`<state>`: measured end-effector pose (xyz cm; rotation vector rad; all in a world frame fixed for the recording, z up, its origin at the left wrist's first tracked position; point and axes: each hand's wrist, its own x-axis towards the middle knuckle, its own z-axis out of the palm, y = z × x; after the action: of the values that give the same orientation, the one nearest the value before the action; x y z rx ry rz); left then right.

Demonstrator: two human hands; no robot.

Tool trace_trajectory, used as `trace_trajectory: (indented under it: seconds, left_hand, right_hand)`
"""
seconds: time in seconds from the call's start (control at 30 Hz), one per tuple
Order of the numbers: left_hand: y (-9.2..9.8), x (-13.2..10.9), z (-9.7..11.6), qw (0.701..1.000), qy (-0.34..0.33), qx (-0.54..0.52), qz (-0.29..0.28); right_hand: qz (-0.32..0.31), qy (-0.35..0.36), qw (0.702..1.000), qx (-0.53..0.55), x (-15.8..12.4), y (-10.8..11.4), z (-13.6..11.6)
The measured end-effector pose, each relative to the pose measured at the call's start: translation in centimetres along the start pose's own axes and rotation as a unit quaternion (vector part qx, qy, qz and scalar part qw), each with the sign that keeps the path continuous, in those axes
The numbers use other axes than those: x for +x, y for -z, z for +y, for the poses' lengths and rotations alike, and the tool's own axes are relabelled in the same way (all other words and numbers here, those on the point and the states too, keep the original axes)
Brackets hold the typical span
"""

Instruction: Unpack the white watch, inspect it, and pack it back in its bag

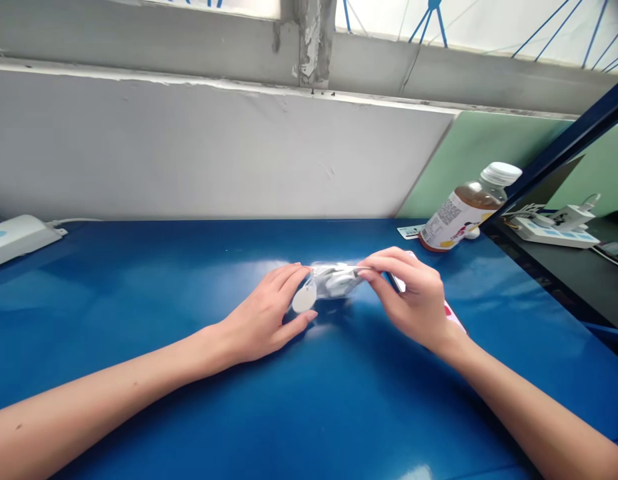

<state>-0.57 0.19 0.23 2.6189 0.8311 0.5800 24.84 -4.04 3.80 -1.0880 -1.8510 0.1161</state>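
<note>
A small clear plastic bag (pixel 339 280) with white items in it is between my two hands, just above or on the blue tabletop. My right hand (pixel 411 297) pinches the bag's right upper edge between thumb and fingers. At the other end, my left hand (pixel 269 313) curves round the bag's left side, its fingertips on the upper corner and its thumb lower down, a little apart. A flat white disc (pixel 305 298) shows in the gap between that thumb and the fingers. Whether the disc lies inside the bag, I cannot tell. Glare blurs the bag's contents.
Behind my right hand lies a partly hidden phone-like object (pixel 453 315). A bottle of brown drink (pixel 463 210) stands at the back right, near a barcode label (pixel 410 231). White power strips sit at the far left (pixel 21 239) and far right (pixel 556 231). A wall (pixel 213 147) bounds the blue table (pixel 309 413).
</note>
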Motion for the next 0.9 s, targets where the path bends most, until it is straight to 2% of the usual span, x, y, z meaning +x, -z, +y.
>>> trace_trajectory:
  seconds: [0.23,0.4,0.5,0.63,0.73,0.9]
  left_hand:
    - [-0.4,-0.2,-0.1,0.999,0.034,0.009,0.041]
    - [-0.3,-0.2,-0.1,0.999,0.017,-0.007,0.05]
    - [-0.1,-0.2,0.1,0.999,-0.008,0.0,0.041]
    - [0.2,-0.1,0.2,0.999,-0.034,0.016,0.024]
    - [0.2,0.0,0.1,0.999,-0.04,0.025,0.004]
    - [0.1,0.3,0.1,0.999,-0.007,0.021,-0.027]
  right_hand:
    - [0.01,-0.123,0.99,0.071,0.1,-0.6,-0.2]
    - [-0.055,-0.206,0.966,0.143,-0.2,-1.4,0.6]
    - [-0.095,-0.232,0.954,0.161,-0.5,-1.7,1.2]
    - [-0.136,-0.215,0.96,0.115,-0.8,-2.0,1.6]
    - [-0.147,-0.162,0.973,0.068,-1.2,-2.2,1.9]
    - [-0.193,-0.063,0.979,-0.01,-1.8,-2.4,2.0]
